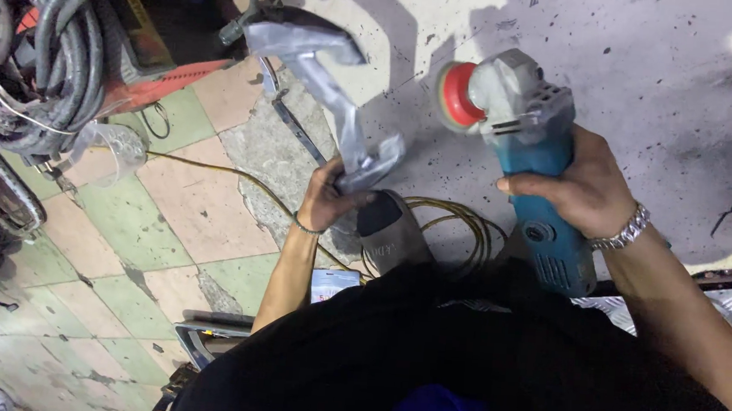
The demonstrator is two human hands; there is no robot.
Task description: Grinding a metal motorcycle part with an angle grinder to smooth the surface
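While the grinder (529,148) is held up clear of the metal part (339,101), no grinding is happening at this moment: the red disc (457,96) and the part are apart, with a gap of floor showing between them. Judging from that, the work looks to be at a pause or a check, with the part raised for a look rather than under the tool. How much of its surface is already dressed cannot be told; the metal shows a dull, even grey with no bright fresh streaks that stand out.

The left hand (325,201) is closed around the lower end of the part, fingers wrapped tight, holding it up in front of the body above the tiled floor (169,200). The part is a bent, arm-like casting, broad and flat at its top end, narrowing to a rounded eye at the grip. The right hand (586,188), with a metal bracelet at the wrist, is clenched round the blue body of the grinder, disc facing left toward the part. A yellow cable (451,216) lies coiled on the floor below, and black hoses (67,56) hang at the upper left
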